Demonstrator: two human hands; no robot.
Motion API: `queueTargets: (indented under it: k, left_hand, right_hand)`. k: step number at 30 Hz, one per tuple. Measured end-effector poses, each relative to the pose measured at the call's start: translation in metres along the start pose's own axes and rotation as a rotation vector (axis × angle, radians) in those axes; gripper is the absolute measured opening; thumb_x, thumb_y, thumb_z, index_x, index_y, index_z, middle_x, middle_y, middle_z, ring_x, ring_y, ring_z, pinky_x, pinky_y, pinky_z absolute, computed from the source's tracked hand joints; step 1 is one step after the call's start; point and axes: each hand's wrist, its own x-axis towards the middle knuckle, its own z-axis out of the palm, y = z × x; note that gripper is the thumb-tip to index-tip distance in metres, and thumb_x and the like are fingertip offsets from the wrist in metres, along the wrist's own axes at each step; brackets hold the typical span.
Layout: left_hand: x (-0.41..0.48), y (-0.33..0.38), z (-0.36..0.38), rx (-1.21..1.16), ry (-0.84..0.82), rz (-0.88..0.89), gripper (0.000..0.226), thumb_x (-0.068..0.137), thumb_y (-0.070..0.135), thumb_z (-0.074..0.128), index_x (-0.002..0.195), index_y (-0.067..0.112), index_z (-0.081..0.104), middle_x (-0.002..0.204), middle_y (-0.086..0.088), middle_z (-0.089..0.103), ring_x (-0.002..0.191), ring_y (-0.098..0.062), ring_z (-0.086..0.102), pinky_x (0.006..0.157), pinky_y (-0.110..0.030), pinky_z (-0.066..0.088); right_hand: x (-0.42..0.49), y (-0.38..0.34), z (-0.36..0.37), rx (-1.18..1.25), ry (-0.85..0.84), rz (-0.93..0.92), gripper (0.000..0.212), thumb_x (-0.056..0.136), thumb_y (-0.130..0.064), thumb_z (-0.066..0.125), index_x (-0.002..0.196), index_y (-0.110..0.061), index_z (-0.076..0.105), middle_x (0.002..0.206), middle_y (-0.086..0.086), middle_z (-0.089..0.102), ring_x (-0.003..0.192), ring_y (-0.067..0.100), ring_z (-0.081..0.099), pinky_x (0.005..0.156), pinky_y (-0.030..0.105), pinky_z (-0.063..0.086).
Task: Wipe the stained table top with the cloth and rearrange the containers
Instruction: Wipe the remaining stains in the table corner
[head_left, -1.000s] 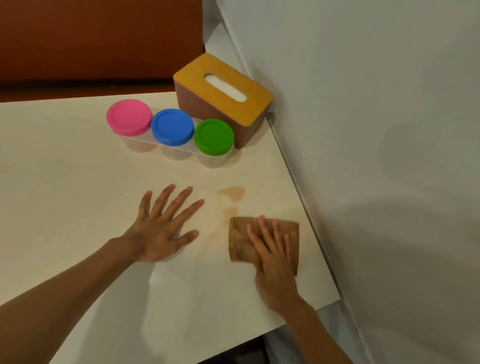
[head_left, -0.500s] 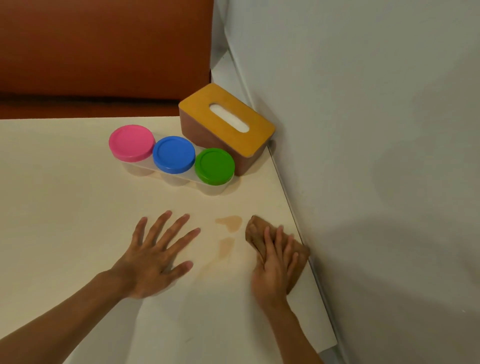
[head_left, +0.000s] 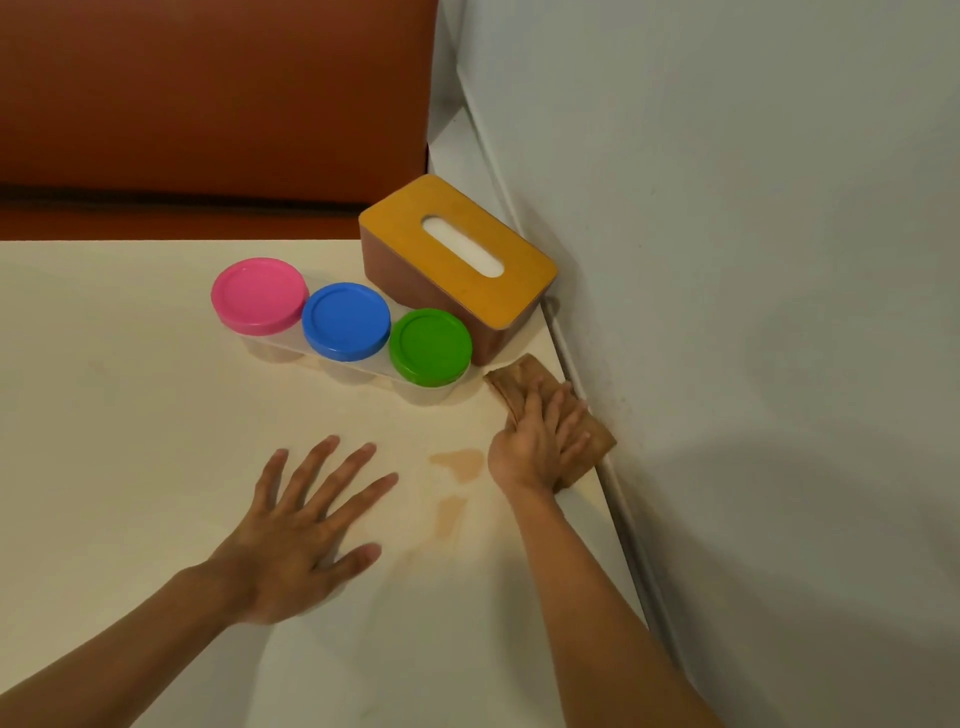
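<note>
Beside the wall, right hand (head_left: 540, 441) has pushed the cloth (head_left: 524, 382) flat-fingered past the stain (head_left: 460, 462) toward three lidded containers (head_left: 345, 322), contents unseen; left hand (head_left: 296, 535) stays splayed on counter (head_left: 130, 441).

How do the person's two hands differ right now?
The left hand lies on the bare table with fingers spread wide; the right hand presses the brown cloth with fingers close together. The left is mid-table; the right is at the wall edge. Both lie palm down.
</note>
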Motion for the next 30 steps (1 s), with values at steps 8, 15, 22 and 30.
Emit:
queueTargets:
  k: [8,15,22,30]
  left_hand:
    - [0.000,0.000,-0.005,0.017,-0.043,-0.002,0.066,0.093,0.068,0.014,0.141,0.050,-0.027,0.151,0.016,-0.038,0.137,-0.018,-0.040,0.112,-0.055,-0.019]
    - [0.000,0.001,-0.007,0.022,-0.089,0.002,0.066,0.093,0.068,0.012,0.140,0.049,-0.029,0.150,0.016,-0.041,0.135,-0.018,-0.043,0.112,-0.057,-0.019]
    - [0.002,-0.001,-0.006,0.009,-0.065,-0.002,0.065,0.094,0.067,0.013,0.142,0.049,-0.027,0.152,0.017,-0.037,0.137,-0.017,-0.040,0.112,-0.056,-0.018]
    - [0.002,-0.001,0.000,0.049,-0.075,-0.022,0.069,0.094,0.063,0.007,0.143,0.036,-0.032,0.150,0.015,-0.041,0.136,-0.017,-0.042,0.113,-0.056,-0.017]
  right_hand:
    - [-0.053,0.044,0.001,-0.090,-0.138,-0.505,0.085,0.085,0.000,0.049,0.152,-0.037,0.013,0.162,-0.011,-0.005,0.148,0.014,-0.017,0.120,0.042,-0.012]
    - [-0.130,0.076,-0.007,-0.128,-0.298,-0.674,0.076,0.081,-0.014,0.026,0.152,-0.040,0.016,0.162,-0.013,0.000,0.150,0.016,-0.009,0.119,0.044,-0.006]
    - [-0.114,0.083,-0.016,-0.160,-0.229,-0.552,0.087,0.076,-0.009,0.038,0.152,-0.041,0.010,0.162,-0.014,-0.006,0.149,0.016,-0.013,0.118,0.043,-0.006]
    - [-0.071,0.017,0.011,-0.257,-0.104,-0.336,0.089,0.088,-0.012,0.052,0.153,-0.033,-0.006,0.161,0.003,-0.019,0.145,0.032,-0.026,0.115,0.051,-0.018]
